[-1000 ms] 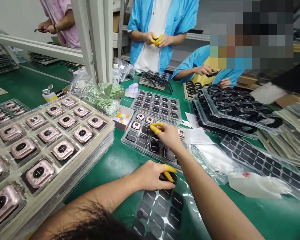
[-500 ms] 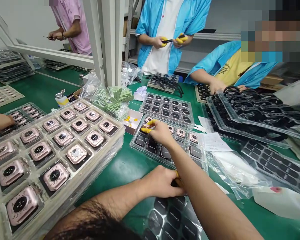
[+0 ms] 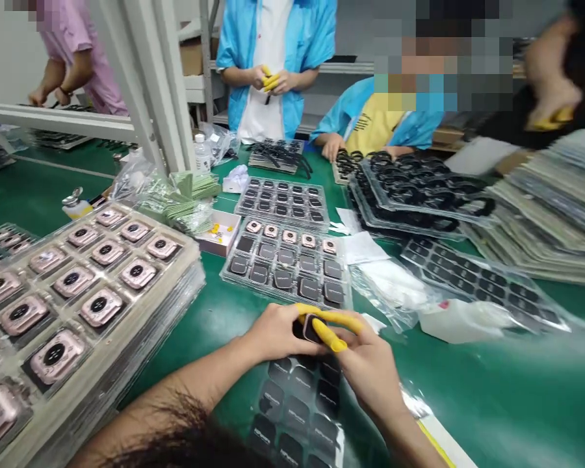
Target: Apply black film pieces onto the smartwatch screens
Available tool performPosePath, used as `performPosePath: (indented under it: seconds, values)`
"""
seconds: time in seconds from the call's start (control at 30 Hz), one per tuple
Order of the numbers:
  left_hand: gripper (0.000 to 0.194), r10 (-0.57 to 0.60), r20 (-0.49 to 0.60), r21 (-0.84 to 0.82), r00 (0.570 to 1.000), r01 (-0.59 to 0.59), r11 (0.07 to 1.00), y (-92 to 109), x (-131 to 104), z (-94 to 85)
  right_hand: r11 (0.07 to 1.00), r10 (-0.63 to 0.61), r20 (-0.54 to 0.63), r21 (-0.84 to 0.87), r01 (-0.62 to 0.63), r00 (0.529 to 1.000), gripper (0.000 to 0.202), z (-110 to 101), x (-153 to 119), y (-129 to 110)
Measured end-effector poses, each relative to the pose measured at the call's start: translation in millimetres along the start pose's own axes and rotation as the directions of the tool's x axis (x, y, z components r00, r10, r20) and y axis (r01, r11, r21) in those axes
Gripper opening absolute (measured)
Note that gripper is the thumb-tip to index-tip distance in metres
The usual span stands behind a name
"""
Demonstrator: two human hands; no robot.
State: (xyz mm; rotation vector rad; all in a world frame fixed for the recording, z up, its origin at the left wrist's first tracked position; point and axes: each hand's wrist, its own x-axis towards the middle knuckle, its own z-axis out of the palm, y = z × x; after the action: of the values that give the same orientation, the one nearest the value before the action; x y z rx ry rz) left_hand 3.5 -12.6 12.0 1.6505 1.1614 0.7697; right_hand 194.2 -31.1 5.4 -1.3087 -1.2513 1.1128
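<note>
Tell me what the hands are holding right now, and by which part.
Both hands, left hand and right hand, pinch one small watch case by its edges, above the sheet of black films.

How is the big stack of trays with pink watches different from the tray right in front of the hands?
The stack of trays on the left is piled high; the tray in the middle lies flat on the green table. Every pocket seen on the stack's top tray holds a pink watch body; the middle tray has pink ones only along its far row, with dark pieces in its other pockets. Both are clear plastic with pockets in rows.
</note>
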Motion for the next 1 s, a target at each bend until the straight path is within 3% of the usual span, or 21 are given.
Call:
performPosePath:
  seconds: [0.17,0.33,0.47,0.53,0.63,0.7,0.73,0.8,0.87,0.93,1.0]
  values:
    - [0.068,-0.014,-0.04,0.001,0.999,0.014,1.0,0.9,1.9,-3.0,0.979,-0.204,0.025,-0.027,0.204,0.979,0.032,8.1,10.0,2.2]
    - [0.061,-0.018,-0.059,0.002,0.998,0.018,1.0,1.9,4.0,-3.7,0.976,-0.219,0.027,-0.011,0.22,0.975,0.026,12.5,3.5,8.6]
    - [0.058,-0.037,-0.06,-0.037,0.998,0.035,0.999,1.8,4.8,-3.3,0.982,-0.186,0.019,-0.008,0.186,0.982,0.028,13.1,4.5,0.3]
    - [0.058,-0.076,-0.083,-0.09,0.994,0.068,0.994,0.6,5.7,-3.8,0.992,-0.123,-0.023,0.011,0.123,0.992,0.033,-1.5,9.9,-9.9]
    - [0.062,-0.137,-0.116,-0.178,0.984,0.115,0.977,-1.1,6.7,-4.9,0.999,0.041,-0.013,0.014,-0.041,0.999,0.042,-48.7,20.0,-23.8]
    - [0.064,-0.156,-0.109,-0.204,0.982,0.131,0.97,-0.7,6.8,-5.6,0.973,0.178,0.14,-0.17,-0.153,0.974,0.045,-86.1,25.9,-28.1]
    - [0.064,-0.16,-0.104,-0.206,0.982,0.136,0.969,-0.1,6.7,-5.8,0.929,0.277,0.214,-0.31,-0.204,0.937,0.044,-102.0,28.5,-28.4]
    - [0.063,-0.162,-0.099,-0.192,0.982,0.141,0.971,1.4,6.0,-5.9,0.802,0.407,0.228,-0.553,-0.226,0.885,0.04,-121.8,33.2,-25.8]
    - [0.062,-0.158,-0.098,-0.161,0.983,0.141,0.977,2.6,5.1,-5.3,0.716,0.353,0.119,-0.673,-0.187,0.928,0.035,-122.9,37.8,-19.6]
    - [0.061,-0.152,-0.096,-0.125,0.984,0.14,0.982,2.9,4.2,-4.6,0.674,0.185,-0.003,-0.727,-0.129,0.983,0.034,-110.5,41.9,-11.8]
    - [0.062,-0.149,-0.091,-0.097,0.985,0.14,0.985,2.7,3.4,-4.1,0.644,0.108,-0.064,-0.756,-0.119,0.992,0.032,-96.2,44.6,-5.3]
